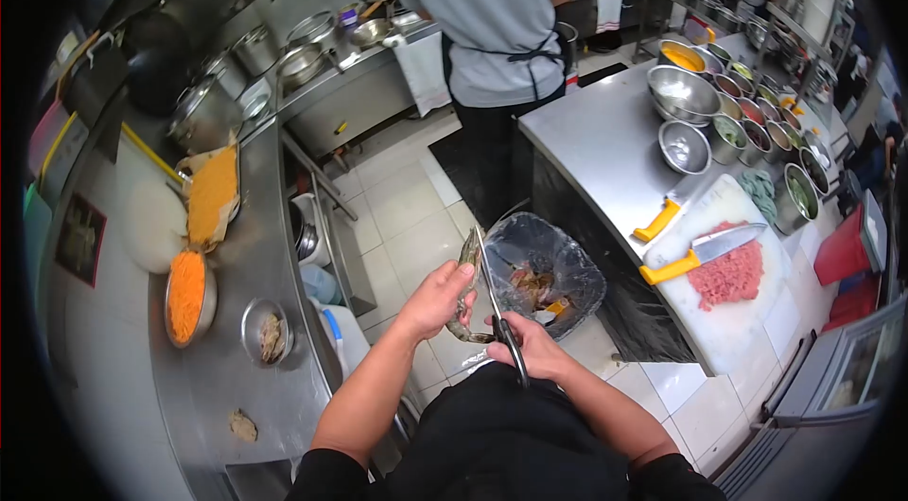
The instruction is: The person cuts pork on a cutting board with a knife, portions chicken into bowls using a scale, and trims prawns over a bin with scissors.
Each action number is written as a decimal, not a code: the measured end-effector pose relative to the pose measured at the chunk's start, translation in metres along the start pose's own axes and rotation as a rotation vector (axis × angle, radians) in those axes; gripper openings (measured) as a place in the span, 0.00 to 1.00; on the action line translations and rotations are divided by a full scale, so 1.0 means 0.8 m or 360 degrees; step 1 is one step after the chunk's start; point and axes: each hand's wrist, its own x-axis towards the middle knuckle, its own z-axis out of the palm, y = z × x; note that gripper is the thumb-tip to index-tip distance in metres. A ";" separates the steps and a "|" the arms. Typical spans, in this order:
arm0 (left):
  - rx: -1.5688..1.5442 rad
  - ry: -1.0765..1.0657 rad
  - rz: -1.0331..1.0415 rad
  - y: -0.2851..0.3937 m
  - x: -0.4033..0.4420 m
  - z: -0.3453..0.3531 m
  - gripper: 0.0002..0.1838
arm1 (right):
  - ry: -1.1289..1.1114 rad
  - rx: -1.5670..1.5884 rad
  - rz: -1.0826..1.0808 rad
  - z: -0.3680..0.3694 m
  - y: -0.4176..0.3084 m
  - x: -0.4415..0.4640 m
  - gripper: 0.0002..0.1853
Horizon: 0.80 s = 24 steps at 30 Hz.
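Note:
My left hand (437, 300) is closed around a raw grey shrimp (467, 285), held lengthwise with its head end pointing away from me and its tail curling toward my right hand. In my right hand (530, 344) is a pair of scissors (507, 338) with black handles. Their blades point away from me, close along the right side of the shrimp near its head. Beyond and below both hands stands a bin (577, 260) lined with a clear plastic bag, with food scraps at its bottom.
Left, a steel counter (213, 378) bears a small metal bowl (268, 333), a bowl of orange shreds (191, 298) and a tray of orange crumbs (213, 189). Right, a cutting board (747, 312) carries minced meat (728, 274) and yellow-handled knives (695, 253). A person (487, 18) stands ahead, back turned.

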 end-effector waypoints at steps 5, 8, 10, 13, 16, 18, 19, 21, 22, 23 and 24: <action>0.0098 -0.0149 0.0078 0.001 0.032 0.038 0.15 | 0.0391 0.0230 0.0185 -0.031 0.008 -0.027 0.20; 0.0244 -0.0178 0.0064 0.005 0.043 0.046 0.16 | 0.0361 0.0178 0.0201 -0.055 0.027 -0.044 0.27; 0.0414 -0.0182 0.0082 0.007 0.055 0.043 0.16 | 0.0298 -0.0009 0.0028 -0.067 0.036 -0.057 0.31; 0.0383 -0.0175 0.0035 0.010 0.062 0.042 0.16 | 0.0143 0.0064 0.0129 -0.075 0.030 -0.069 0.35; 0.0277 -0.0217 0.0037 0.005 0.067 0.041 0.16 | 0.0043 0.0065 0.0077 -0.076 0.032 -0.072 0.34; 0.0108 -0.0223 -0.0020 0.008 0.061 0.048 0.15 | -0.0013 0.0073 -0.0001 -0.076 0.048 -0.064 0.34; 0.0026 -0.0226 -0.0052 0.008 0.057 0.051 0.15 | -0.0039 0.0080 -0.0038 -0.074 0.055 -0.060 0.34; -0.0055 -0.0275 -0.0089 0.005 0.053 0.055 0.14 | -0.0027 0.0152 -0.0115 -0.067 0.052 -0.052 0.32; -0.0096 -0.0297 -0.0107 0.002 0.051 0.057 0.14 | -0.0023 0.0188 -0.0153 -0.063 0.049 -0.048 0.31; -0.0105 -0.0303 -0.0118 -0.001 0.051 0.058 0.14 | 0.0011 0.0195 -0.0053 -0.059 0.047 -0.044 0.30; -0.0112 -0.0310 -0.0128 -0.004 0.051 0.058 0.14 | 0.0045 0.0201 0.0046 -0.056 0.043 -0.041 0.29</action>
